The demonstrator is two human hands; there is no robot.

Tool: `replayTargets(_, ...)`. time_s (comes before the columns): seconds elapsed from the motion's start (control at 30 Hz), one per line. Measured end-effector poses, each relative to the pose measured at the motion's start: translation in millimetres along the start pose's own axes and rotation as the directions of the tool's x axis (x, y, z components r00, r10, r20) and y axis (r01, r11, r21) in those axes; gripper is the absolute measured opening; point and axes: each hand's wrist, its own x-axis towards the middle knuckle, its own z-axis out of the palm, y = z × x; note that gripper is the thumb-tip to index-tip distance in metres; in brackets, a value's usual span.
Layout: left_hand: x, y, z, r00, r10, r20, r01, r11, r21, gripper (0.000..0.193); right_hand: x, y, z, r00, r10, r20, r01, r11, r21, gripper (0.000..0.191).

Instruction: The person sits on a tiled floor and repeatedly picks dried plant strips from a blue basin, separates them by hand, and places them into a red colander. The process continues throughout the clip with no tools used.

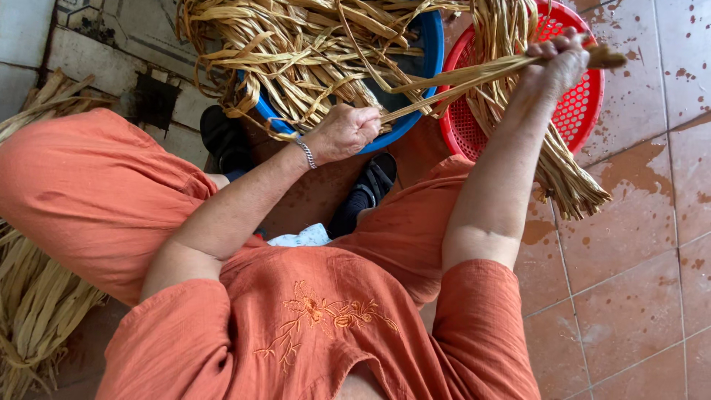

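Observation:
A thin bunch of tan dried plant strips (pixel 459 80) stretches taut between both hands. My left hand (pixel 346 132), a silver bracelet on its wrist, is closed around the bunch's lower end, just in front of the blue basin (pixel 435 46). My right hand (pixel 561 61) grips the upper end over the red perforated basket (pixel 585 104). The blue basin is piled with loose strips (pixel 296 44) that spill over its rim. More strips (pixel 570 178) hang out of the red basket down onto the floor.
I sit in orange clothes, knees apart, black sandals (pixel 366 194) on wet reddish floor tiles (pixel 637 281). Another heap of dried strips (pixel 33 304) lies at the left by my leg. Pale worn tiles (pixel 111 44) are at the upper left.

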Motion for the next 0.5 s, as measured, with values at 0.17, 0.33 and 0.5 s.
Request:
replayTargets(0.17,-32,-17,-48,0.977,-0.195,0.084,0.174,0.962,0.21,0.033,35,-54,-27,0.999,-0.037,-0.01,0.039,0.984,0.176,0.014)
replayTargets(0.33,-57,-56,-92,0.984,-0.173,0.046,0.14,0.903,0.407,0.028,53,-78,-43,0.985,-0.146,-0.09,0.156,0.981,0.116,0.015)
replayTargets(0.5,-35,-114,-123,0.995,0.005,-0.1,0.078,0.585,0.808,0.024,47,-92,-32,0.934,-0.357,-0.017,0.358,0.933,0.039,0.026)
